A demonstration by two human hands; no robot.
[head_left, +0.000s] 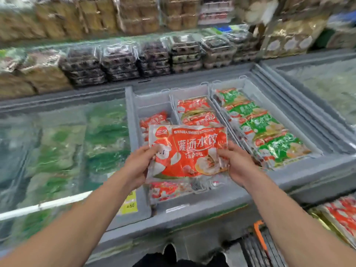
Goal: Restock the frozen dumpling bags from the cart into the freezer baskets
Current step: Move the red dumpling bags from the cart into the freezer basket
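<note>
- Person stands at the open chest freezer (pixel 221 207), both bare arms reaching forward.
- Red dumpling bag (pixel 187 151) held face-up above the near part of the freezer, over the left and middle baskets.
- Left hand (pixel 137 166) grips the bag's left edge, fingers curled round it; right hand (pixel 238 162) grips the right edge, thumb on top.
- Left basket (pixel 154 99): few red bags, far end bare. Middle basket (pixel 189 92): red bags stacked. Right basket (pixel 250 87): a full row of green bags (pixel 264 124).
- More red bags on the cart (pixel 341 212), near right corner.
- Judgement: the step in hand is lowering this bag into a red basket; the left one looks to have most room.
- To do it well: keep the bag level, match the label direction of the bags already there, lay it flat rather than dropping it, keep it off the divider between baskets.
- Risk: the bag is slack and slick-looking; a one-sided grip could let it fold or slide.
</note>
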